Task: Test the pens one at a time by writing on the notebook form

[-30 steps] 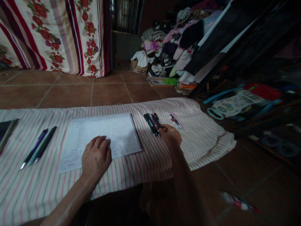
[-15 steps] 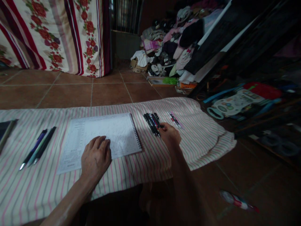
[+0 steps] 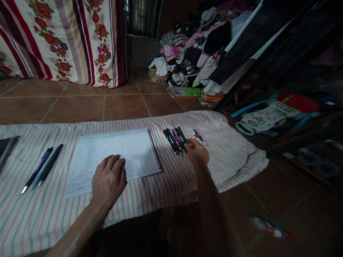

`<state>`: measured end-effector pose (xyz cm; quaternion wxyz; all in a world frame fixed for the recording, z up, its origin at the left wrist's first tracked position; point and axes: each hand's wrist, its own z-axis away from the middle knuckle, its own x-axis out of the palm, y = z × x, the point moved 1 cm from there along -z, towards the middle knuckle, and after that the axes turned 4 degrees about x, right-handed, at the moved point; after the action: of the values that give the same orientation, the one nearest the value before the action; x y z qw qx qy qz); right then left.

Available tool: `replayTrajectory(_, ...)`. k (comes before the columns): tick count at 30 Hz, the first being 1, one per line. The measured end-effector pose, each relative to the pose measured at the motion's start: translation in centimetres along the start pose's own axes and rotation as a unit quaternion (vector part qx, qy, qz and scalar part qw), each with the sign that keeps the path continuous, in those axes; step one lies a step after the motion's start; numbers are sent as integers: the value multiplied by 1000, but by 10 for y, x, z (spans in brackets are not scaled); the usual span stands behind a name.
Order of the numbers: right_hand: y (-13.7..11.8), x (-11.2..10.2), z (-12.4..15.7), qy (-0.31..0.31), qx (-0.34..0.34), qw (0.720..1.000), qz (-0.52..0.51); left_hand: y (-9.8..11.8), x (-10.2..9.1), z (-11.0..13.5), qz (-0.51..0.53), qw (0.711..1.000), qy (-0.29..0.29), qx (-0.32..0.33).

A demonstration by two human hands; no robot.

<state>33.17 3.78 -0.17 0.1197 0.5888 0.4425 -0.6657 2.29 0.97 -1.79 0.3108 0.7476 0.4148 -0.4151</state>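
Observation:
My left hand (image 3: 108, 176) lies palm down on the lower part of a spiral notebook (image 3: 142, 150), its fingers loosely spread on the handwritten page. At the right, my right hand (image 3: 197, 151) has thumb and fingers closed on the near end of a black pen (image 3: 182, 134). That pen lies along the right side of a row of several dark pens (image 3: 172, 141) on the striped cloth. Just beyond my right hand sits a slim pink-and-white packet or pen-like item (image 3: 197, 135), its kind unclear.
Three pens (image 3: 43, 169) lie left of the notebook, and a dark flat object (image 3: 6, 151) is at the left edge. Striped cloth (image 3: 171, 192) covers the low surface. A plastic bottle (image 3: 270, 227) lies on the tiled floor. Behind are a clothes pile (image 3: 193, 53) and a floral curtain (image 3: 80, 43).
My right hand has shifted slightly right, with the black pen at its fingertips now a little apart from the other pens. My left hand stays on the notebook.

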Motion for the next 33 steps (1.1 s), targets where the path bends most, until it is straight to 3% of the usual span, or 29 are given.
replayTrajectory(23, 16, 2, -9, -9, 13, 1000, 14, 1, -1, 0, 5, 1000, -9, -3)
replayTrajectory(33, 21, 13, -17, 7, -37, 999, -34, 1, -2, 2, -1, 1000, -3, 3)
